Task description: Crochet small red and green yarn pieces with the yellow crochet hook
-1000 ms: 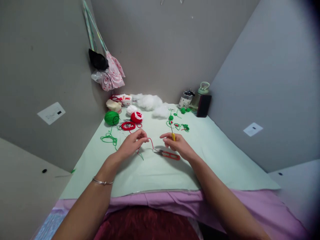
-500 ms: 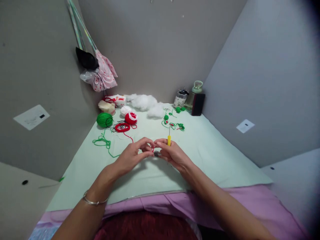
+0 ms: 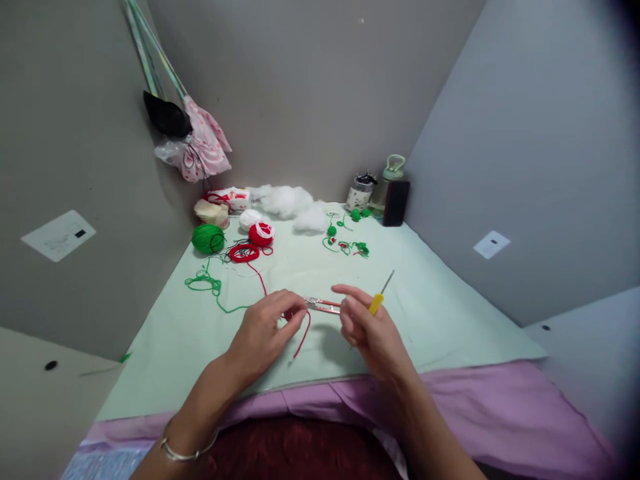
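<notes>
My left hand (image 3: 264, 331) pinches a small red crocheted piece with a red yarn (image 3: 303, 335) tail hanging from it. My right hand (image 3: 373, 331) holds red thread snips (image 3: 323, 305) pointed toward that piece, and a yellow-handled crochet hook (image 3: 380, 295) sticks up from the same hand. The red strand runs back across the pale green table mat (image 3: 430, 313) to a red yarn coil (image 3: 244, 253).
A green yarn ball (image 3: 209, 238), a red and white yarn ball (image 3: 261, 233), white stuffing (image 3: 290, 201) and small green crocheted bits (image 3: 350, 247) lie farther back. A jar (image 3: 359, 195), bottle (image 3: 391, 180) and dark phone (image 3: 397, 203) stand at the back right corner. Loose green yarn (image 3: 205, 285) lies left.
My hands met, the right one took the snips off the mat, then both drew nearer to me. The hook now tilts right. The camera view shifted.
</notes>
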Demonstrator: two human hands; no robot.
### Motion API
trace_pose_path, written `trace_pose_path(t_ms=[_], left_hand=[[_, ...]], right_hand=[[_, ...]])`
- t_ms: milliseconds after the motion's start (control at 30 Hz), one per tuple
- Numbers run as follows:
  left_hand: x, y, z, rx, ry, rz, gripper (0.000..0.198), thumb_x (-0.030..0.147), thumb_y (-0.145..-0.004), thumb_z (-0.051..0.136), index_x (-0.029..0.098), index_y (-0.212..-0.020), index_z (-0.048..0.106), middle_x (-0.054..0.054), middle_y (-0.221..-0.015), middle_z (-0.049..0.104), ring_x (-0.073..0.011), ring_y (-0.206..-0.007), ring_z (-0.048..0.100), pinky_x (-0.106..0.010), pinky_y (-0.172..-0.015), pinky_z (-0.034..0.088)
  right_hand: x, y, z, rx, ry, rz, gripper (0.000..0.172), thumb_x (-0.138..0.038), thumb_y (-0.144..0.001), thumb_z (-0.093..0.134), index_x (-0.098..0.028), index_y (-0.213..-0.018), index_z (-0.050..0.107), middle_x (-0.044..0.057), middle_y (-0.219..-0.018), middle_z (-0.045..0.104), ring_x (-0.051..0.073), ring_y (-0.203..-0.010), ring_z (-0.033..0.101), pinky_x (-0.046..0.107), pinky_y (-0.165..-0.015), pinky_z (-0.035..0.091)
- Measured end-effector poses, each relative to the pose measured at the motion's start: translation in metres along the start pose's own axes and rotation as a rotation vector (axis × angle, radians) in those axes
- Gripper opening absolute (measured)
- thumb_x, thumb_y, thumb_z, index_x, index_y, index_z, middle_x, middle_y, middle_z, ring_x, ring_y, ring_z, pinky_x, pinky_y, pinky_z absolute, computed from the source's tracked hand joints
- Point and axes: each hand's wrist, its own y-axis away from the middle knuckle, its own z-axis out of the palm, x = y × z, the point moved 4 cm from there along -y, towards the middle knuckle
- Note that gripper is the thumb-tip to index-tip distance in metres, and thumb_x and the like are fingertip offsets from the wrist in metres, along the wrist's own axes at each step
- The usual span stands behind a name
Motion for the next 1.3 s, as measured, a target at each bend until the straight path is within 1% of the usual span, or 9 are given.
trace_pose_path(t_ms=[100, 233, 367, 567, 733, 867, 1100, 1167, 1300], left_hand=[[0.012, 0.004, 0.006, 0.010, -0.058, 0.103, 0.015, 0.023, -0.099, 0.063, 0.025, -0.089, 0.074, -0.003, -0.084, 0.072, -0.0200, -0.078, 0.064, -0.032, -0.076, 0.049], [0.024, 0.011, 0.014, 0.049, -0.158, 0.227, 0.013, 0.022, -0.101, 0.062, 0.025, -0.096, 0.074, -0.003, -0.082, 0.071, -0.0200, -0.076, 0.065, -0.033, -0.076, 0.050], [0.024, 0.019, 0.029, -0.082, -0.245, 0.307, 0.015, 0.020, -0.102, 0.060, 0.024, -0.091, 0.070, -0.003, -0.081, 0.070, -0.0193, -0.073, 0.062, -0.033, -0.073, 0.049], [0.023, 0.021, 0.030, -0.259, -0.314, 0.367, 0.018, 0.019, -0.105, 0.056, 0.022, -0.092, 0.068, -0.003, -0.084, 0.068, -0.0201, -0.080, 0.063, -0.033, -0.079, 0.050], [0.031, 0.009, 0.008, -0.036, -0.415, 0.445, 0.020, 0.017, -0.106, 0.056, 0.023, -0.093, 0.070, -0.007, -0.100, 0.071, -0.0230, -0.093, 0.061, -0.038, -0.088, 0.049], [0.027, 0.000, 0.018, -0.011, -0.377, 0.501, 0.019, 0.015, -0.104, 0.057, 0.022, -0.092, 0.070, -0.007, -0.101, 0.071, -0.0231, -0.097, 0.063, -0.046, -0.106, 0.046], [0.008, 0.003, 0.012, 0.249, -0.166, 0.203, 0.012, 0.019, -0.096, 0.070, 0.022, -0.108, 0.071, -0.009, -0.107, 0.072, -0.0260, -0.104, 0.065, -0.042, -0.098, 0.050], [0.005, 0.010, 0.011, 0.216, 0.012, 0.051, 0.001, 0.021, -0.095, 0.071, 0.021, -0.094, 0.071, -0.004, -0.093, 0.071, -0.0222, -0.091, 0.066, -0.036, -0.088, 0.051], [-0.008, 0.024, 0.037, 0.025, 0.602, -0.357, 0.019, 0.028, -0.084, 0.085, 0.020, -0.082, 0.068, 0.000, -0.076, 0.071, -0.0175, -0.077, 0.066, -0.029, -0.078, 0.051]], right_hand=[[0.015, 0.010, 0.009, -0.095, 0.086, 0.088, 0.050, -0.062, -0.087, 0.077, -0.017, -0.109, 0.075, -0.008, -0.053, 0.050, 0.005, -0.042, 0.019, 0.025, -0.043, 0.014], [0.022, 0.006, 0.006, -0.024, 0.021, 0.088, 0.047, -0.058, -0.077, 0.087, -0.017, -0.097, 0.078, -0.007, -0.053, 0.053, 0.004, -0.045, 0.013, 0.025, -0.043, 0.012], [0.015, -0.003, -0.011, 0.057, -0.124, 0.074, 0.037, -0.042, -0.073, 0.093, -0.020, -0.097, 0.077, 0.004, -0.085, 0.076, 0.003, -0.049, 0.009, 0.024, -0.041, 0.011], [0.003, 0.003, -0.031, 0.058, -0.118, 0.072, 0.030, -0.037, -0.073, 0.093, -0.021, -0.089, 0.074, -0.004, -0.065, 0.063, 0.003, -0.047, 0.011, 0.022, -0.041, 0.011], [0.014, 0.017, -0.020, -0.126, 0.094, 0.159, 0.033, -0.045, -0.074, 0.092, -0.019, -0.087, 0.077, -0.001, -0.060, 0.066, 0.006, -0.047, 0.032, 0.024, -0.046, 0.015], [0.029, 0.023, -0.003, -0.293, 0.125, 0.234, 0.035, -0.049, -0.074, 0.091, -0.018, -0.079, 0.076, 0.001, -0.060, 0.069, 0.008, -0.048, 0.035, 0.026, -0.049, 0.019], [0.032, 0.019, 0.000, -0.185, 0.023, 0.257, 0.039, -0.049, -0.070, 0.093, -0.018, -0.080, 0.072, -0.002, -0.060, 0.067, 0.004, -0.043, 0.026, 0.024, -0.044, 0.015], [0.029, 0.018, -0.002, -0.131, 0.047, 0.205, 0.039, -0.050, -0.072, 0.091, -0.018, -0.083, 0.072, -0.002, -0.062, 0.067, 0.004, -0.043, 0.025, 0.023, -0.044, 0.015], [0.020, 0.019, 0.001, -0.081, 0.225, 0.005, 0.034, -0.050, -0.080, 0.087, -0.018, -0.083, 0.076, -0.002, -0.065, 0.067, 0.006, -0.048, 0.037, 0.023, -0.048, 0.029]])
